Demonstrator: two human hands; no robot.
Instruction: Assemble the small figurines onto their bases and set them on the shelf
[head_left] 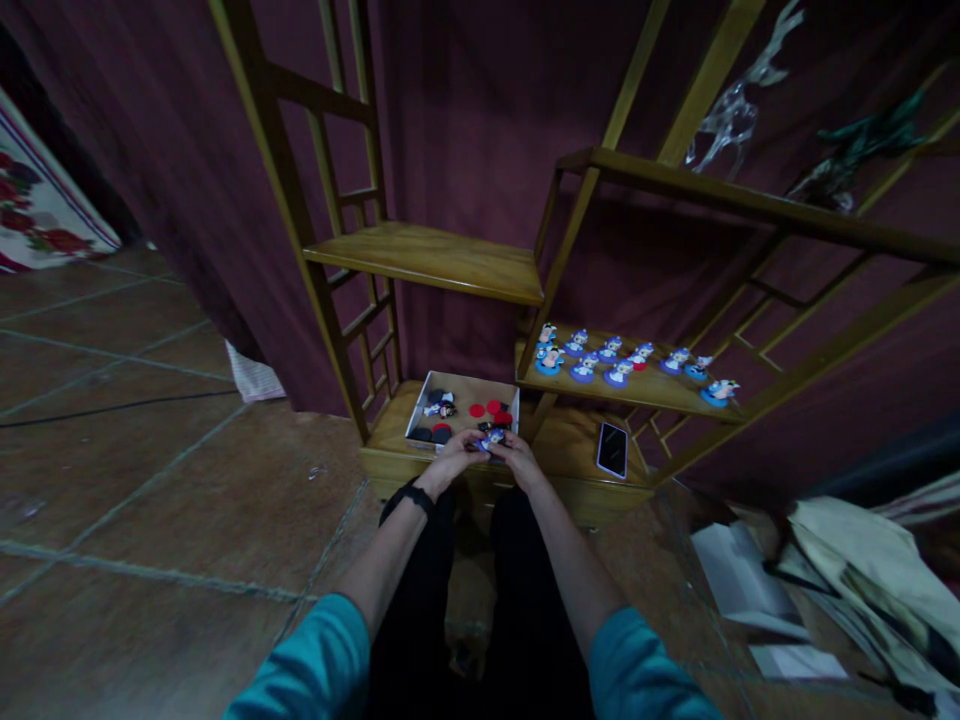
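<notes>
Between my two hands is a small purple-and-white figurine (492, 440), held over the front edge of a shallow box. My left hand (459, 455) has its fingers closed on the figurine's left side. From the right, the fingers of my right hand (517, 457) grip the same figurine. Inside the open white box (450, 382) lie red discs (478, 410), dark discs (422, 435) and another figurine (441, 406) on its side. Part of the box's front right is hidden behind my hands.
Several figurines on round bases, among them a purple one (584, 367), stand on the wooden shelf (637, 392) at right. A phone (612, 450) lies on the lower board. An upper shelf (427, 255) overhangs the box. Glass-like ornaments (731, 115) stand high at right.
</notes>
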